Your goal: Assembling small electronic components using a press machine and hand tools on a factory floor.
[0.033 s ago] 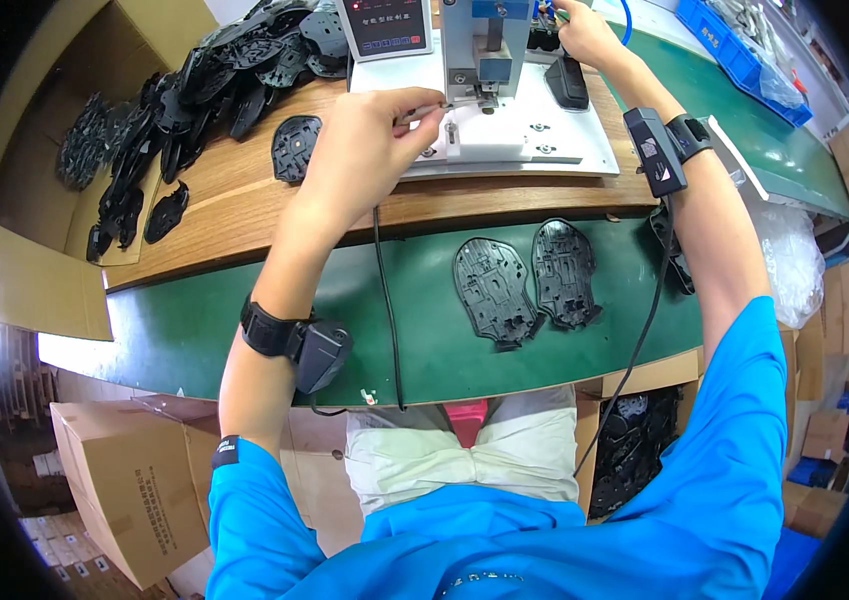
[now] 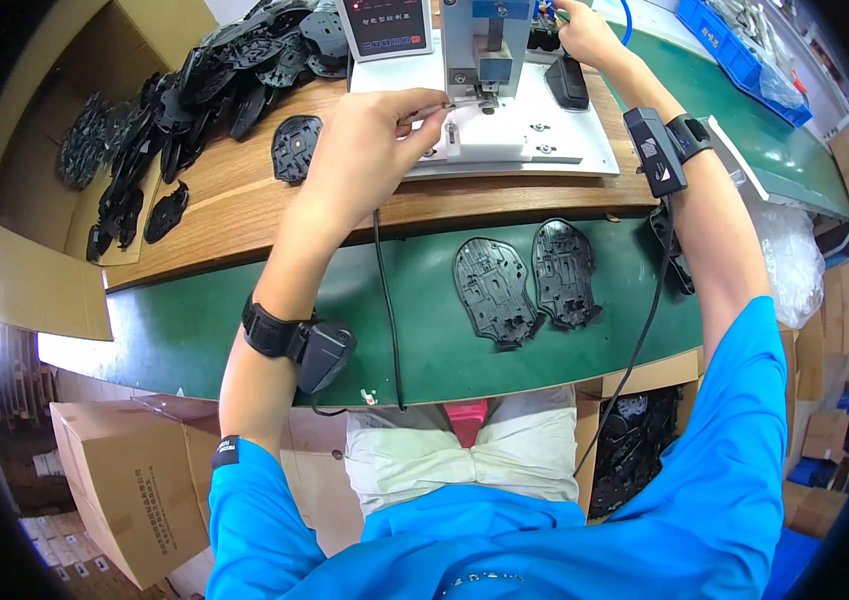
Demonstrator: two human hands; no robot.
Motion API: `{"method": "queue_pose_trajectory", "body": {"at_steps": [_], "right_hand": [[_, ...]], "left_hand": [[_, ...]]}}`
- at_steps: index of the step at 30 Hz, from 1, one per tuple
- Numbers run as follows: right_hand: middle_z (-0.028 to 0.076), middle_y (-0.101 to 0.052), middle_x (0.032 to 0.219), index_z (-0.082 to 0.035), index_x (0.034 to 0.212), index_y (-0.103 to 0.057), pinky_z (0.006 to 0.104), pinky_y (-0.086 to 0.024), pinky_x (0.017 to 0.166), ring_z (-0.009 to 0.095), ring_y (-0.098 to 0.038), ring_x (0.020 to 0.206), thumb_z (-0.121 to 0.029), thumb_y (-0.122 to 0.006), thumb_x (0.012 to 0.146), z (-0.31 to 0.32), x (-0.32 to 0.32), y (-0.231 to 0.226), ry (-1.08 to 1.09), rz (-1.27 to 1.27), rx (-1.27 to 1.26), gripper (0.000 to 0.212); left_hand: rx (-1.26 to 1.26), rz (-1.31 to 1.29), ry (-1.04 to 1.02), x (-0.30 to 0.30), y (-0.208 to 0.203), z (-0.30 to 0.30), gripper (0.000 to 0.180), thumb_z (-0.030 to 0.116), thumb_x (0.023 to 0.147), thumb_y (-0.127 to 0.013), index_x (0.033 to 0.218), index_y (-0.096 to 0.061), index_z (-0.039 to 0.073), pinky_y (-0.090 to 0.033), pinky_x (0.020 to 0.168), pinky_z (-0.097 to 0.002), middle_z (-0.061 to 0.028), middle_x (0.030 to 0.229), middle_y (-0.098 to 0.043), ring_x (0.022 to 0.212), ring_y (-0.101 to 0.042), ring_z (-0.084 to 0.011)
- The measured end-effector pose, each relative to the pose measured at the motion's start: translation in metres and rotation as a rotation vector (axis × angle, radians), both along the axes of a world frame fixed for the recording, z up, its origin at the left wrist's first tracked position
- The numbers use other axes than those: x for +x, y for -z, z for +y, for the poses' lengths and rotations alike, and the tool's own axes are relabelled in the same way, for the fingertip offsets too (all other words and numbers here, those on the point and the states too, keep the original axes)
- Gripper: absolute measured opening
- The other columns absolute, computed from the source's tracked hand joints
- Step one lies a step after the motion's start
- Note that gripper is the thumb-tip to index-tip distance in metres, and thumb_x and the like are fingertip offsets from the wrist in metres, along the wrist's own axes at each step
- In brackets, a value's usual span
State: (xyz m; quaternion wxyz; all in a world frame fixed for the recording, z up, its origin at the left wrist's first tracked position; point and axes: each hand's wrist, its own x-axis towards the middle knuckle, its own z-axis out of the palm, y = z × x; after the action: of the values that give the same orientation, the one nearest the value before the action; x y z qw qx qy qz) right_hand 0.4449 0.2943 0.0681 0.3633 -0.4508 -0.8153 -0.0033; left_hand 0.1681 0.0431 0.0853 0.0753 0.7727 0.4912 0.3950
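My left hand is closed in a pinch at the bench press. Its fingertips hold something thin and small, beside the press head and above the white fixture block; I cannot make out its kind. My right hand reaches to the upper right of the press. Its fingers are curled around a part there with a bit of green showing, mostly cut off by the top edge. To the left of my left hand lies a black moulded plastic shell. Two similar ribbed shells lie on the green tabletop.
A control box with buttons stands left of the press. Black plastic parts pile up beside an open cardboard box. A blue crate is at the far right. Cables hang over the green table.
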Motion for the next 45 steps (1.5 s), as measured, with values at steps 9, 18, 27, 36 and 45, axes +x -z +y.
{"method": "queue_pose_trajectory", "body": {"at_steps": [9, 18, 27, 36, 45], "right_hand": [[0.03, -0.069, 0.101, 0.0, 0.116, -0.066, 0.05, -0.054, 0.085, 0.047, -0.067, 0.098, -0.008, -0.05, 0.096, -0.001, 0.0, -0.002, 0.029, -0.029, -0.02, 0.026], [0.03, -0.069, 0.101, -0.001, 0.119, -0.066, 0.05, -0.054, 0.084, 0.047, -0.068, 0.097, -0.007, -0.05, 0.096, -0.002, -0.002, -0.004, 0.027, -0.023, -0.021, 0.029], [0.03, -0.069, 0.104, -0.005, 0.133, -0.063, 0.0472, -0.055, 0.084, 0.044, -0.068, 0.096, -0.007, -0.048, 0.098, -0.01, -0.004, -0.009, 0.054, -0.021, -0.094, 0.038], [0.029, -0.07, 0.109, -0.003, 0.132, -0.063, 0.0465, -0.054, 0.09, 0.044, -0.068, 0.103, -0.003, -0.048, 0.096, -0.012, -0.01, -0.008, 0.021, 0.033, -0.073, 0.039], [0.031, -0.069, 0.112, -0.002, 0.135, -0.061, 0.0458, -0.052, 0.095, 0.044, -0.067, 0.107, -0.004, -0.05, 0.089, 0.041, 0.015, 0.013, 0.089, -0.183, -0.01, 0.047]], "left_hand": [[0.202, 0.219, -0.095, 0.0, -0.003, -0.003, 0.018, 0.019, 0.091, -0.072, 0.106, -0.077, 0.009, -0.052, 0.068, -0.0379, -0.0116, 0.083, -0.07, 0.073, -0.065, -0.0267], [0.276, 0.452, -0.1, 0.003, -0.008, -0.009, 0.019, 0.017, 0.092, -0.069, 0.111, -0.073, 0.013, -0.052, 0.064, -0.0427, -0.0094, 0.081, -0.067, 0.074, -0.066, -0.0329], [0.314, 0.43, -0.011, -0.003, -0.008, -0.006, 0.02, 0.016, 0.093, -0.068, 0.111, -0.074, 0.01, -0.053, 0.063, -0.0395, -0.0111, 0.087, -0.071, 0.073, -0.068, -0.0325], [-0.068, 0.097, -0.082, -0.015, -0.01, -0.01, 0.029, 0.021, 0.092, -0.068, 0.103, -0.075, -0.005, -0.053, 0.066, -0.0345, -0.0211, 0.078, -0.072, 0.067, -0.069, -0.0262], [-0.472, -0.261, 0.019, -0.014, -0.008, 0.004, 0.032, 0.024, 0.095, -0.065, 0.104, -0.078, -0.004, -0.03, 0.048, -0.0242, 0.0031, 0.066, -0.059, 0.053, -0.039, -0.0033]]}}
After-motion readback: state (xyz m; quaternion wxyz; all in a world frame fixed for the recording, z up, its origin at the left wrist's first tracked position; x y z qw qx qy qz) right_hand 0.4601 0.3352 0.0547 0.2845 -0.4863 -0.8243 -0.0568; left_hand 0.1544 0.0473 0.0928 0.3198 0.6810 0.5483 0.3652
